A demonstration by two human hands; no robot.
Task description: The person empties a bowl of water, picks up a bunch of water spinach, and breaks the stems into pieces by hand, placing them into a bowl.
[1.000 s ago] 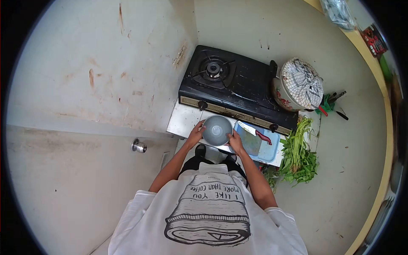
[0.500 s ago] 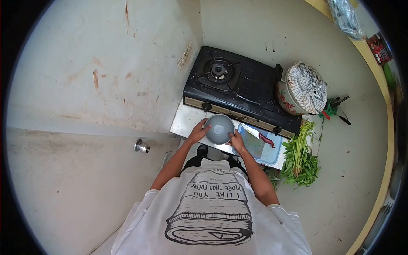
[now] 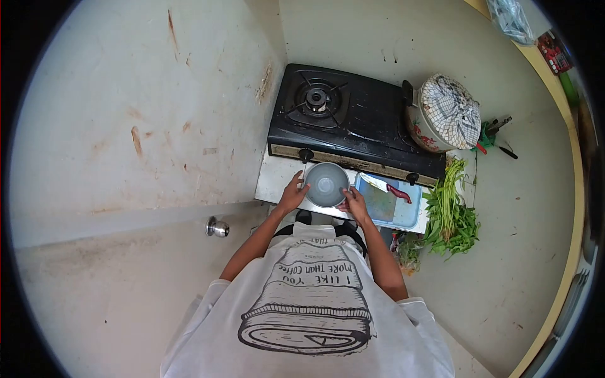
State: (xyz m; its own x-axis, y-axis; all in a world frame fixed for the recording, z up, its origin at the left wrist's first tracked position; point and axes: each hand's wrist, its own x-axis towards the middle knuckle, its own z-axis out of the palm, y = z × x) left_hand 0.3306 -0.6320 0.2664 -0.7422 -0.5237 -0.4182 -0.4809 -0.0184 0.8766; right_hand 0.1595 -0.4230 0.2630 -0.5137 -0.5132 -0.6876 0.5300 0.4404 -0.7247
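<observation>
A round grey bowl [image 3: 326,184] is between my two hands over the counter's front edge, its inside facing up with nothing visible in it. My left hand [image 3: 293,193] grips its left side, the thumb at the rim. On the lower right side, my right hand [image 3: 354,202] holds it with the fingers partly hidden. Just to the right, a knife with a dark red handle [image 3: 399,193] lies across a light blue tray [image 3: 413,216]. Its blade points to the upper left.
Behind the bowl stands a black gas stove [image 3: 372,113]. A floral pot [image 3: 423,132] covered with a checked cloth [image 3: 450,107] sits on its right side. Leafy greens [image 3: 455,220] lie right of the tray, and a door knob [image 3: 217,227] is at left.
My view has shifted slightly. Both hands still hold the bowl by its sides, and it stays close to the counter edge. The knife and tray look unmoved.
</observation>
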